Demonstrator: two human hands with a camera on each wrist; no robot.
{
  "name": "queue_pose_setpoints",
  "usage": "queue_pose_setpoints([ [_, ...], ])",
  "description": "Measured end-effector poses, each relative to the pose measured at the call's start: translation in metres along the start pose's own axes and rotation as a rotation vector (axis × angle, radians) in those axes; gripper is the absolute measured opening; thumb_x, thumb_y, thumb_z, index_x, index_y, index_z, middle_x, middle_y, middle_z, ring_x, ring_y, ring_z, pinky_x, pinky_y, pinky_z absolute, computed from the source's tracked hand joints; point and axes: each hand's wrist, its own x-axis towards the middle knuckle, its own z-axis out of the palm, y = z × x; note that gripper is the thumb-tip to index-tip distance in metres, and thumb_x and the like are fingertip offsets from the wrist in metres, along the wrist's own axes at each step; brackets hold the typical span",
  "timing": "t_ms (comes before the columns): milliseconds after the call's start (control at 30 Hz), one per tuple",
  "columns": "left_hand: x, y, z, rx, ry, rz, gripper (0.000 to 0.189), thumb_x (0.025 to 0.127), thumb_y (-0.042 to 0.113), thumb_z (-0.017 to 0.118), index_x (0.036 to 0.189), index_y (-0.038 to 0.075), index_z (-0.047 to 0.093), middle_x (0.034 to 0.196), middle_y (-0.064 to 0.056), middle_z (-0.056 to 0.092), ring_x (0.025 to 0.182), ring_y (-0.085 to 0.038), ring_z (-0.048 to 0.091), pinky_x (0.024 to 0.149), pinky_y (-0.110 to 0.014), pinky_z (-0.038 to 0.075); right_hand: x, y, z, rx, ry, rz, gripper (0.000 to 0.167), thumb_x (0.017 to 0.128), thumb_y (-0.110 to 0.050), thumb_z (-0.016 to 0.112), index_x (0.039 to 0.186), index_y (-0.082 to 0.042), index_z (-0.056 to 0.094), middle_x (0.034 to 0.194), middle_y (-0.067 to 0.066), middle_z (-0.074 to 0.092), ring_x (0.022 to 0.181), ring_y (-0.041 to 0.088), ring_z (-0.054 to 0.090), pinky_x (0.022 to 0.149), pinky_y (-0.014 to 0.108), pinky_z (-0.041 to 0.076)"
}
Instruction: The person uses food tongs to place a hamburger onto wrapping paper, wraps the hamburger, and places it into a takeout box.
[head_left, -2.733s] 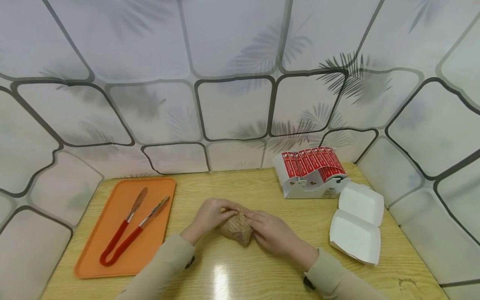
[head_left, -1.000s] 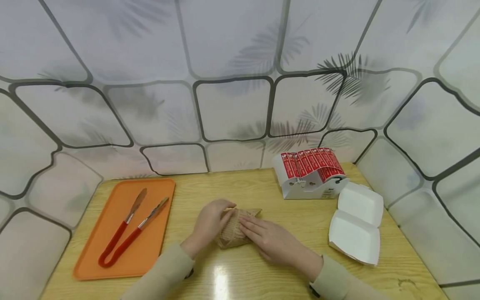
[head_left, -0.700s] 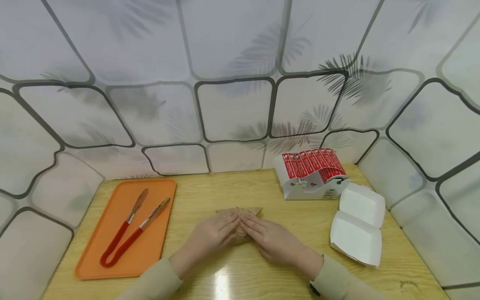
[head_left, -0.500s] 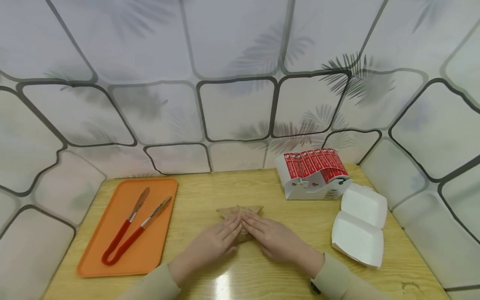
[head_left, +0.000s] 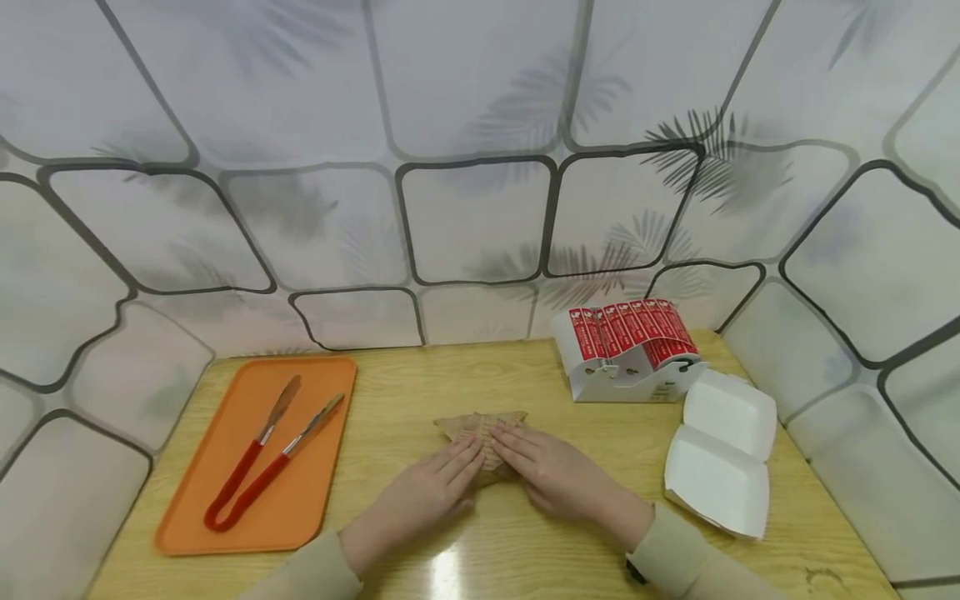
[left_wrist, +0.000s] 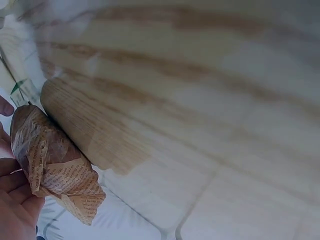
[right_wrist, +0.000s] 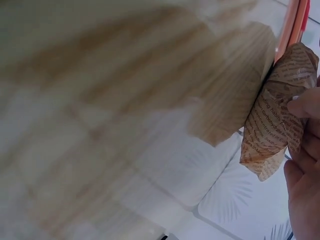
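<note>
We press the wrap (head_left: 480, 437) flat at mid-table with both hands, left hand (head_left: 433, 490) and right hand (head_left: 553, 477), fingers straight and close together on its paper. We judge the fold is being set; next comes lifting it toward the box (head_left: 720, 454). Free table lies between; the dispenser (head_left: 626, 354) and tray (head_left: 247, 467) flank.

The near half of the paper-wrapped bundle (head_left: 482, 435) is hidden under both hands' fingers (head_left: 461, 457), the print on the red labels (head_left: 630, 327) is too small to read, and both wrist views blur the surface (left_wrist: 200, 100).
</note>
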Motion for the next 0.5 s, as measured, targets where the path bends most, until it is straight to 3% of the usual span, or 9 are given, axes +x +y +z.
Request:
queue_pose_setpoints([
  [133, 0.0030, 0.0001, 0.0002, -0.028, -0.028, -0.030, 0.071, 0.096, 0.044, 0.076, 0.148, -0.002, 0.059, 0.156, -0.019, 0.058, 0.145, -0.029, 0.058, 0.121, -0.039, 0.048, 0.0008, 0.0024, -0.0010, 0.045, 0.019, 0.000, 0.058, 0.094, -0.009, 0.071, 0.149, 0.003, 0.057, 0.159, 0.017, 0.055, 0.147, 0.031, 0.055, 0.122, 0.045, 0.047],
  [367, 0.0093, 0.0010, -0.0011, -0.088, -0.199, -0.081, 0.074, 0.105, 0.048, 0.062, 0.157, -0.002, 0.047, 0.167, -0.020, 0.043, 0.156, -0.030, 0.044, 0.127, -0.040, 0.041, 0.0016, 0.0052, -0.0043, 0.146, 0.005, 0.045, 0.054, 0.099, -0.007, 0.065, 0.152, 0.001, 0.055, 0.161, 0.014, 0.053, 0.148, 0.029, 0.055, 0.123, 0.046, 0.046],
  [500, 0.0104, 0.0023, -0.0023, -0.118, -0.249, -0.097, 0.076, 0.106, 0.049, 0.059, 0.159, -0.002, 0.043, 0.169, -0.020, 0.040, 0.157, -0.031, 0.041, 0.128, -0.040, 0.040, 0.0020, 0.0065, -0.0056, 0.191, -0.006, 0.091, 0.055, 0.097, -0.007, 0.063, 0.151, 0.000, 0.057, 0.161, 0.012, 0.054, 0.147, 0.028, 0.056, 0.122, 0.047, 0.047],
])
